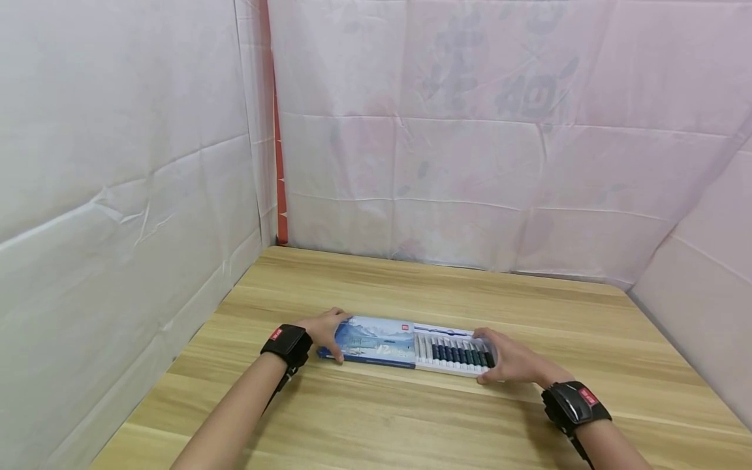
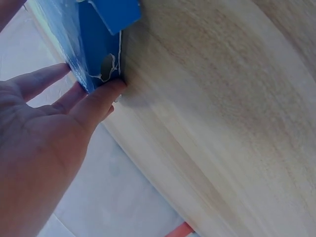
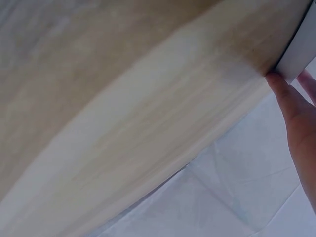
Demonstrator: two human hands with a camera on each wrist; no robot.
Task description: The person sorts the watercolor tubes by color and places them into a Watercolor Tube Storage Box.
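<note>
A flat blue paint box sleeve [image 1: 382, 341] with a mountain picture lies on the table. From its right end sticks out a white tray [image 1: 449, 371] holding a row of paint tubes [image 1: 452, 352], dark bands on their bodies. My left hand [image 1: 322, 330] grips the sleeve's left end, thumb on the near side and fingers on the far side. In the left wrist view, a blue flap [image 2: 117, 14] stands out at that end. My right hand [image 1: 512, 358] holds the tray's right end between thumb and fingers; the right wrist view shows only the tray's pale corner [image 3: 296, 49].
The wood-grain table [image 1: 376, 418] runs back to a wall hung with pale sheeting [image 1: 470, 163]. More sheeting [image 1: 129, 196] lines the left side. An orange-red strip [image 1: 281, 163] shows at the back left corner. Each wrist wears a black strap [image 1: 288, 346].
</note>
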